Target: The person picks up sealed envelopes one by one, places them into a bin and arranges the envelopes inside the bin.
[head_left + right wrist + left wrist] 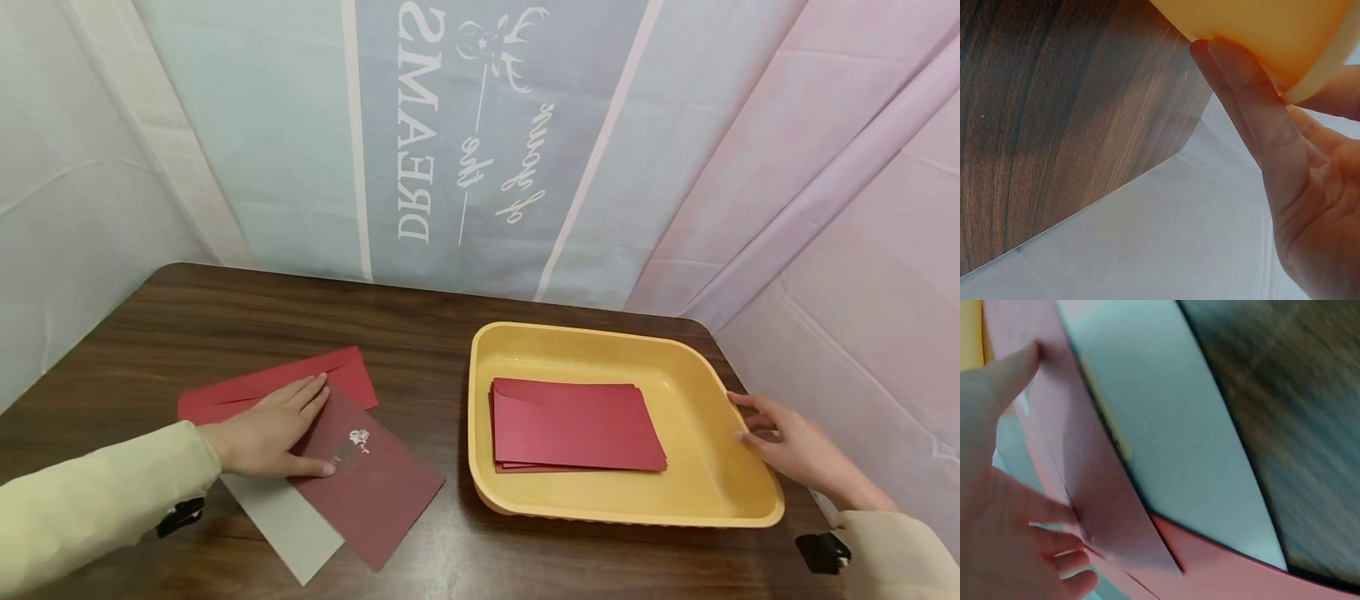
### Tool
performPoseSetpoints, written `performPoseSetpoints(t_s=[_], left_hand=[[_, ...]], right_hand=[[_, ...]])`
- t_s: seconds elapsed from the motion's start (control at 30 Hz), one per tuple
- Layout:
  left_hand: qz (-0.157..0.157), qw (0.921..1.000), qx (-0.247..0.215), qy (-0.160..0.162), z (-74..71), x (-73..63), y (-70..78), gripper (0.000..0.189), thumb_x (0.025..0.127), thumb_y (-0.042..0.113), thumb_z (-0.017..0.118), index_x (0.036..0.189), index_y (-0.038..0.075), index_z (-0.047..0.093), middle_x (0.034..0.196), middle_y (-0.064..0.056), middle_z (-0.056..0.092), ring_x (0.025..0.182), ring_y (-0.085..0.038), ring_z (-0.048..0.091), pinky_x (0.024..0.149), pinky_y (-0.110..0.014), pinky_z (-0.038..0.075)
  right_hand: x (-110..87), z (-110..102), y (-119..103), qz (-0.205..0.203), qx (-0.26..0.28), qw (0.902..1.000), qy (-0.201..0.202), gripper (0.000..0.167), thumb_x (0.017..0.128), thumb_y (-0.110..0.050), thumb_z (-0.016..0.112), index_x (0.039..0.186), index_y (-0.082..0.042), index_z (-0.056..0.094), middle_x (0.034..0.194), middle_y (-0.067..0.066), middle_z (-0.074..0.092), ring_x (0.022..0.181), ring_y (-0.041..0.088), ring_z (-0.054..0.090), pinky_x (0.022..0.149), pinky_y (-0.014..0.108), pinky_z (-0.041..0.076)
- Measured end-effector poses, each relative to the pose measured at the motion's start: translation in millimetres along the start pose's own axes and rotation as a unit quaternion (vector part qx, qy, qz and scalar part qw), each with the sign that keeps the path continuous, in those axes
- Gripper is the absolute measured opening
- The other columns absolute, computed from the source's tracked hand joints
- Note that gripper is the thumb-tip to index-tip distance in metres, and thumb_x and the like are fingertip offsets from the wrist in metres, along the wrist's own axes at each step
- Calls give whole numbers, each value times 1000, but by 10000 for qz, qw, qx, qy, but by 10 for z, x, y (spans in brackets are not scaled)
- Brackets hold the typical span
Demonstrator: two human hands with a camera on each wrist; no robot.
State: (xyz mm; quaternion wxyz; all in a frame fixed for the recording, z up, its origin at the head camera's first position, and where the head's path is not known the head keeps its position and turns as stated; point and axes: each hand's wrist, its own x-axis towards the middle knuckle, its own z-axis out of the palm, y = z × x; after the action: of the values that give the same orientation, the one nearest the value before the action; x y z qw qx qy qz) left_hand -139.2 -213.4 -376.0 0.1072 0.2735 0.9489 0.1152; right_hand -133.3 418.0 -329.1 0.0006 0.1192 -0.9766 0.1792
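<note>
My left hand (277,429) lies with fingers extended on a maroon envelope (390,500) bearing a small white flower print. Under it, a grey envelope (292,529) sticks out toward the near side and a bright red envelope (352,379) toward the far side; in the left wrist view the thumb and fingers spread over the maroon envelope (1079,425). On the right, my right hand (795,446) grips the side of a yellow tray (697,475), thumb over the rim and fingers against the outer wall (1272,31). Inside the tray sits a loose stack of dark red envelopes (577,425).
All this stands on a dark wood-grain table (405,333). Behind it hangs a pale blue cloth (292,150) with mirrored lettering, and pinkish-white cloth (862,333) closes off the right side. The tray's right end lies near the table's right edge.
</note>
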Motion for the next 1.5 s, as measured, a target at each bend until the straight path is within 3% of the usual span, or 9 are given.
performPoseSetpoints(t_s=[0.4,0.67,0.83,0.93,1.0,1.13,1.23,1.37,1.5], left_hand=[[-406,9957,506,657,128,86,279,89,84,49,66,125,-26,43,134,-44,38,127,-56,37,104,-57,36],[-835,9844,1289,854,182,110,409,89,84,56,62,113,-28,52,121,-45,48,113,-51,50,90,-47,50],[-879,9709,1871,1210,207,115,492,79,82,61,61,80,-18,62,87,-27,60,83,-34,55,72,-40,55],[-887,9628,2129,1406,197,122,529,71,81,63,61,57,-3,53,66,-16,52,67,-26,48,58,-37,52],[-966,9625,2126,1378,163,137,540,70,81,65,60,52,3,46,60,-13,47,62,-24,46,51,-36,49],[-1336,9769,1428,861,-5,189,512,70,81,65,59,65,-3,55,70,-16,52,66,-28,52,50,-41,50],[-1478,9845,758,568,-155,215,419,73,79,60,65,92,-11,60,85,-20,56,74,-30,56,54,-44,51],[-1155,9920,231,446,-271,192,217,86,71,55,77,117,-13,51,96,-18,54,81,-27,56,64,-44,53],[-704,9968,-248,269,-286,142,20,99,63,56,83,126,-10,44,102,-16,49,86,-26,55,73,-43,51]], right_hand=[[-2,1,-32,109,-98,9999,26,50,87,-4,67,131,7,47,96,22,70,76,-13,54,61,20,49],[-5,-3,-24,87,-46,9999,32,50,86,-3,67,131,7,47,93,20,71,74,-12,55,59,21,48],[9,-14,-23,130,-83,9999,-29,50,87,-5,67,131,7,46,95,19,71,75,-11,56,60,21,48],[10,-9,-22,101,-63,9999,-8,50,87,-4,67,131,8,46,94,20,71,75,-12,55,60,21,48],[8,-5,-23,93,-63,9999,-1,50,87,-4,67,131,8,47,94,20,70,75,-12,55,60,21,48],[1,3,-21,122,-114,9999,15,49,87,-4,68,130,7,48,94,19,71,75,-12,55,60,20,48],[-6,9,-17,107,-117,9999,37,49,86,-4,68,130,6,48,93,18,71,74,-12,55,60,20,47],[-12,23,-16,17,-61,9999,112,49,86,-2,68,129,7,48,91,17,71,74,-12,55,59,19,47],[-13,32,-16,-30,-19,9999,135,49,85,-1,68,129,7,48,90,17,71,73,-12,55,59,18,46]])
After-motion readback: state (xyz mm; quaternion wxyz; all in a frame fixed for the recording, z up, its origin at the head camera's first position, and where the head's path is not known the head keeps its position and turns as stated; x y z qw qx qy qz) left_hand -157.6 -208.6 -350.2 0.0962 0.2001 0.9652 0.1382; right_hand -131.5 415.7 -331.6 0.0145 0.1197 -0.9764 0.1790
